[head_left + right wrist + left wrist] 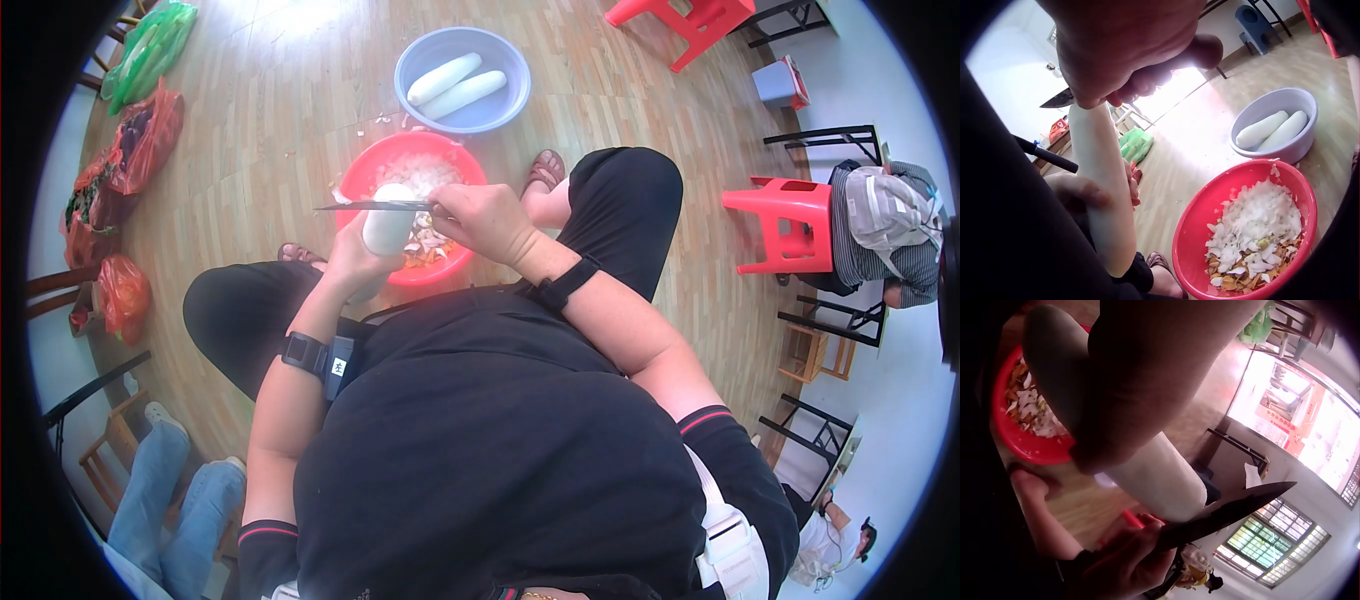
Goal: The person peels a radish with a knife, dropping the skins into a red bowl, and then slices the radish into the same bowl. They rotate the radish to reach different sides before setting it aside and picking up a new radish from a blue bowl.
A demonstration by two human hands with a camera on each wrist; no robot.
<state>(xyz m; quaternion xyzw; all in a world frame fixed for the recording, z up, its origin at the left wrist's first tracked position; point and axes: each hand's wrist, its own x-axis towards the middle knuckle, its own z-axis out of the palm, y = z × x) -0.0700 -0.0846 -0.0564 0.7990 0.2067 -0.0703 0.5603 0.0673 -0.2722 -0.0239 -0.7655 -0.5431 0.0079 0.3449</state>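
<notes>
My left hand (pixel 352 258) grips a peeled white radish (pixel 386 235) around its middle, over a red basin (pixel 357 168). The right hand (pixel 487 222) holds a knife (pixel 1229 512) by its handle. In the head view the blade crosses over the radish's upper end; the left wrist view has it right at the tip. Fingers of the right hand are close to that same end in the right wrist view. White peelings (pixel 1254 215) fill much of the basin, with orange-brown scraps (pixel 1244 282) along one side.
Beyond the basin stands a pale blue basin (pixel 403 75) with two white radishes (pixel 463 94) in it. Green and red plastic bags (pixel 148 140) lie along the left wall. Red stools (pixel 800 225) are on the right, where a person with a grey backpack (pixel 885 205) sits.
</notes>
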